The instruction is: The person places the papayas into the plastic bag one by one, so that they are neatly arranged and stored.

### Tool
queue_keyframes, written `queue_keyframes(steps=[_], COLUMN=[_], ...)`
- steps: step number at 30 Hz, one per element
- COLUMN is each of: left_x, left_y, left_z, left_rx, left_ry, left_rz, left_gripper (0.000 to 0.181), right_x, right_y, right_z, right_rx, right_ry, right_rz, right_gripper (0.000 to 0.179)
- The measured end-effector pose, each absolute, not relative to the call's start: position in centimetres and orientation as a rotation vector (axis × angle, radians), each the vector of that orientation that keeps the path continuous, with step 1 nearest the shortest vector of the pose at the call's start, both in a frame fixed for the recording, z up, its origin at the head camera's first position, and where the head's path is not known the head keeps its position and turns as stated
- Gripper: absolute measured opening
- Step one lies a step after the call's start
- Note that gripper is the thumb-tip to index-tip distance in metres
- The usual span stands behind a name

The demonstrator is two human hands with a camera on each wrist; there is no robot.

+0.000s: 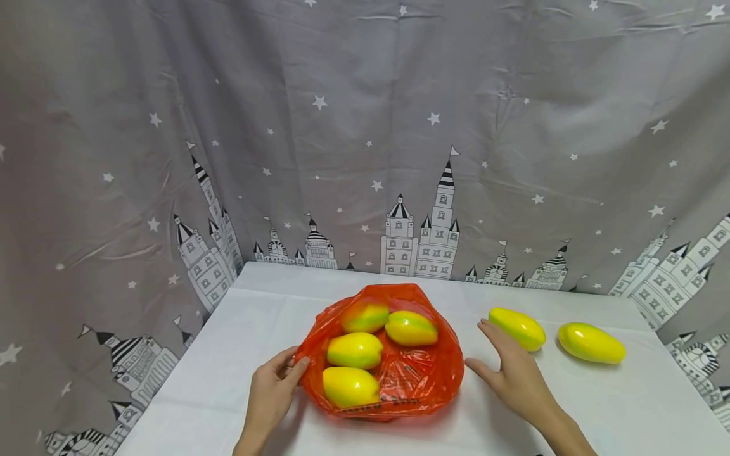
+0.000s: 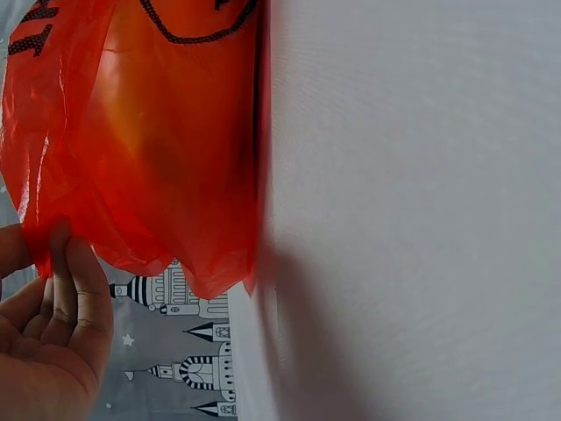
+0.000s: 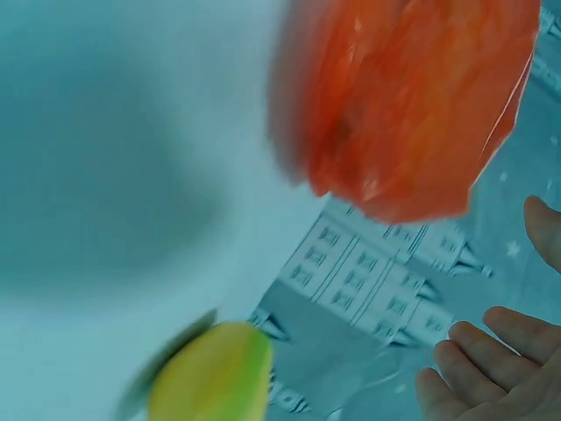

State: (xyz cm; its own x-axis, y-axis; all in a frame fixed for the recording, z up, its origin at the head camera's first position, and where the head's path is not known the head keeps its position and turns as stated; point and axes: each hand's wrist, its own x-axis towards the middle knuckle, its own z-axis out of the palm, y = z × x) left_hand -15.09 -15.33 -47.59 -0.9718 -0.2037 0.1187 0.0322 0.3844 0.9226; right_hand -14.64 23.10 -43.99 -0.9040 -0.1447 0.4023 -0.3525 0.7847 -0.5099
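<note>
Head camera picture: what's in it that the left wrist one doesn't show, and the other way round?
Only the head view shows the right hand, two loose yellow fruits and four more in the open mouth of the red bag.

Only the left wrist view shows the curved black line on the bag's side and the palm of the left hand.

Both show that hand pinching the bag's edge, the white tabletop and the castle curtain.

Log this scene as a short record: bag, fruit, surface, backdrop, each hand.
Bag: red plastic bag, mouth open
Fruit inside: four yellow fruits visible
Fruit outside: two loose yellow fruits, right of the bag
Surface: white table
Backdrop: grey cloth printed with castles
Left hand: pinches the bag's edge
Right hand: holds nothing, beside the bag
</note>
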Motion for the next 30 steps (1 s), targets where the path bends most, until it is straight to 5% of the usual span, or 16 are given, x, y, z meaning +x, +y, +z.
queue_keyframes(steps=[30], left_x=[-15.2], left_y=[-15.3], left_z=[-47.6], left_rx=[0.161], left_ry=[-2.445], left_rz=[-1.603], left_gripper=[0.034], right_x=[-20.3], right_y=[29.7], right_z=[-48.7], right_rx=[0.144], right_ry=[-2.653], right_rz=[0.673], right_gripper=[0.076])
